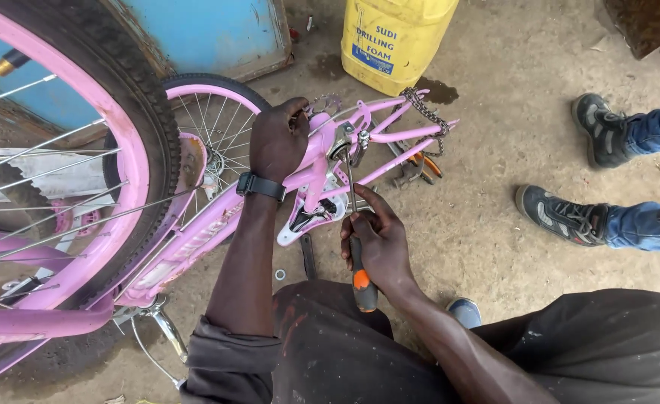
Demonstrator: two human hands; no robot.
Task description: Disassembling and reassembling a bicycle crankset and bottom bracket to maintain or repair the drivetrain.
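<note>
**Screwdriver set against a pink bicycle's rear frame**

The screwdriver (355, 224) runs nearly upright in the head view, tilted slightly: its black and orange handle is low, near the person's lap, and its thin metal shaft points up and away to the metal brake part (343, 140) on the pink bicycle frame (390, 136). The right hand (377, 241) is curled shut around the handle, thumb along its upper end. The left hand (277, 142), with a black watch (261, 185) at the wrist, is closed over the frame tube just left of that part, beside the small rear wheel (210, 120).

The frame lies on the dirt ground (495, 187), its rear stays pointing toward the upper right, where a chain (425, 111) hangs off their ends. Pliers with orange grips (423, 166) lie on the ground just beyond the stays. A large wheel (83, 150) fills the left edge.

A yellow plastic jerrycan (393, 37) stands at the top edge; its contents cannot be seen. Another person's two shoes (569, 217) stand at the right edge.
</note>
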